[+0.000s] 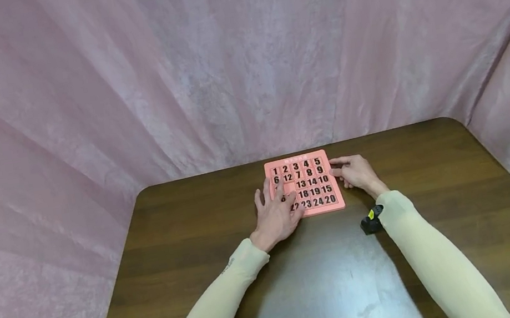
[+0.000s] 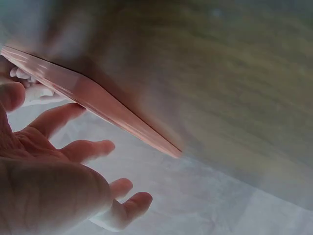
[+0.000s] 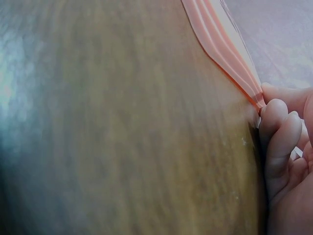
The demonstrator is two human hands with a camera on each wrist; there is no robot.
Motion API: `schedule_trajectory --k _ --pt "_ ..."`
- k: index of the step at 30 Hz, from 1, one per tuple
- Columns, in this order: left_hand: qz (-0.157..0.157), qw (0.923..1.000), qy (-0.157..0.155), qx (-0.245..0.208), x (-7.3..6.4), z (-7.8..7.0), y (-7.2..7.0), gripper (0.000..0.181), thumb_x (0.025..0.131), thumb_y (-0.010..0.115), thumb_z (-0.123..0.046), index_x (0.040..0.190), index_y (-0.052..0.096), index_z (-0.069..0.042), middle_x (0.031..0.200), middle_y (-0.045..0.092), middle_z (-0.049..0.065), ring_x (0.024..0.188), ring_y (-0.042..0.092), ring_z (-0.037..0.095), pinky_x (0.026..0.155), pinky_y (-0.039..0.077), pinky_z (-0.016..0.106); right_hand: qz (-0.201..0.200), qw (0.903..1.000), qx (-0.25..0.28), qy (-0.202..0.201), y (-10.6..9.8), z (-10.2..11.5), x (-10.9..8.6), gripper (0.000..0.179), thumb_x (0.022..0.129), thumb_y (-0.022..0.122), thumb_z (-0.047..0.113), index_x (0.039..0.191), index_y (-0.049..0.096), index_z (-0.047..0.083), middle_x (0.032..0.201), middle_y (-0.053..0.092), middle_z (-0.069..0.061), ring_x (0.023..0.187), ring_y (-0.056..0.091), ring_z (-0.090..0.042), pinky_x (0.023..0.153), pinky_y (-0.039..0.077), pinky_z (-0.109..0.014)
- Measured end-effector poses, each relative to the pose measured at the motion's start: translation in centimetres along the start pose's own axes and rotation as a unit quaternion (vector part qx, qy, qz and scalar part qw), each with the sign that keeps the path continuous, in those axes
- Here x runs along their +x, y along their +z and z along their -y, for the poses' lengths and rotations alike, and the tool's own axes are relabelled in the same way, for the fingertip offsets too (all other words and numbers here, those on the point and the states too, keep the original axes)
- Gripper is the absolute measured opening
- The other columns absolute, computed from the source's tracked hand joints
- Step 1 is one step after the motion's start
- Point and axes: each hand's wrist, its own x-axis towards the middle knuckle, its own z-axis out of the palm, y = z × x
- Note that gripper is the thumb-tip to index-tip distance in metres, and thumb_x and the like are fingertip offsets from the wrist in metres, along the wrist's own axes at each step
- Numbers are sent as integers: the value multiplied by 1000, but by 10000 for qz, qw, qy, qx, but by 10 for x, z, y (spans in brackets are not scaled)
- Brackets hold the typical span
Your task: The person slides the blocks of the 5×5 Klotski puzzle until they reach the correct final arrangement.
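Observation:
A pink sliding number puzzle [image 1: 316, 211] lies flat near the table's far edge, its tiles marked with black numbers. A gap [image 1: 289, 187] shows in the middle row, left of tile 13. My left hand [image 1: 276, 217] is spread over the puzzle's lower left, fingertips on or close over the tiles, hiding several of them. In the left wrist view its fingers reach out beside the puzzle's edge [image 2: 117, 107]. At the right side, my right hand [image 1: 357, 171] holds the frame's edge between thumb and fingers; in the right wrist view, curled fingers [image 3: 281, 142] meet the pink corner.
The brown wooden table [image 1: 190, 254] has rounded far corners, and light glares on its near middle. Pink curtains [image 1: 240, 71] hang behind it and at both sides. A small black device [image 1: 371, 222] is at the right wrist.

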Motion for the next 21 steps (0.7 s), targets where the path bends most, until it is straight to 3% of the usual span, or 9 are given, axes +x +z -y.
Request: schedule_trajectory --k 8,21 --pt "269 9995 -97 -113 1 3 -4 52 113 49 -53 155 63 -25 181 31 15 170 10 51 128 21 78 102 9999 -78 72 -3 0 3 44 107 71 23 148 68 7 69 62 2 51 57 -9 51 51 -26" --pt "398 9990 -199 7 6 7 -2 59 113 47 -56 165 51 -29 183 26 12 171 8 49 129 21 75 98 9999 -53 20 -4 1 0 45 107 70 23 148 68 7 71 63 1 52 56 -8 51 50 -25"
